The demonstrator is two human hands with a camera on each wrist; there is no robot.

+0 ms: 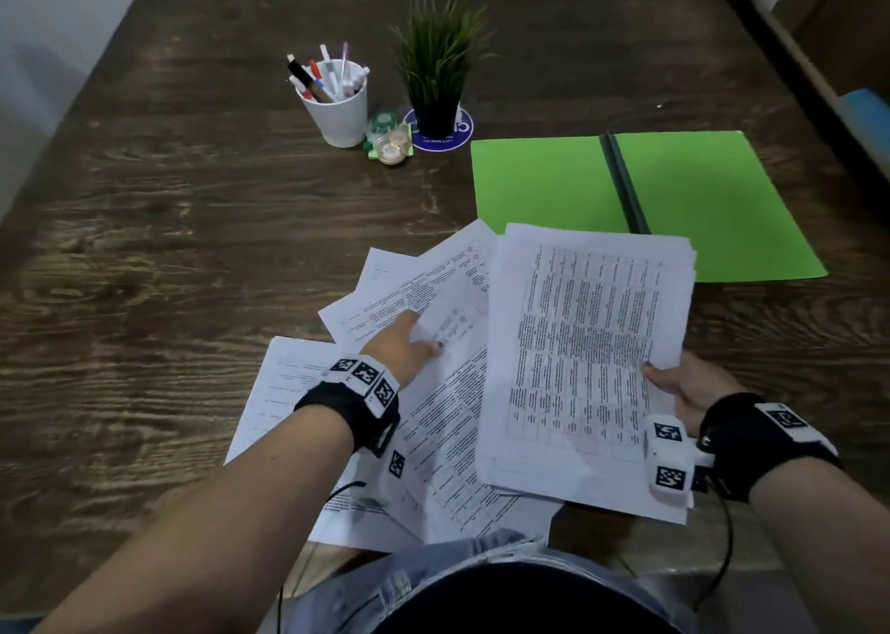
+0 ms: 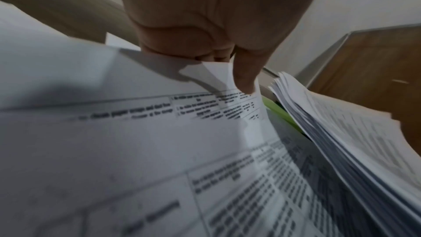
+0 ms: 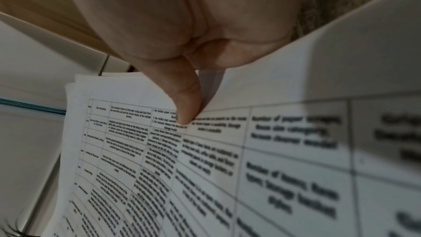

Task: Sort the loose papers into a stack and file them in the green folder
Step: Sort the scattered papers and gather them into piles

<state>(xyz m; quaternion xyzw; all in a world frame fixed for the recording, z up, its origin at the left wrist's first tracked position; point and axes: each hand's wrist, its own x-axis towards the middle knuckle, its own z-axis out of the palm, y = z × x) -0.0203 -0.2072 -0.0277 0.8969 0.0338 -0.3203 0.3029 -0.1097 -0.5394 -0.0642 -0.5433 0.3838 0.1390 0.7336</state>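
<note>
An open green folder (image 1: 554,185) lies flat at the right of the wooden table. My right hand (image 1: 674,378) grips a stack of printed papers (image 1: 582,344) by its right edge, thumb on top, held above the table in front of the folder. The right wrist view shows that thumb (image 3: 187,107) pressing on the stack's top sheet (image 3: 205,168). Several loose sheets (image 1: 433,286) lie fanned out left of the stack. My left hand (image 1: 424,339) reaches onto them and pinches a lifted sheet (image 2: 227,107) between thumb and curled fingers (image 2: 212,55). The held stack (image 2: 341,132) hangs to its right.
A white cup of pens (image 1: 337,108), small jars (image 1: 390,144) and a potted plant (image 1: 438,69) on a blue coaster stand behind the papers. More sheets (image 1: 289,392) lie under my left wrist near the table's front edge. Bare wood stretches to the left.
</note>
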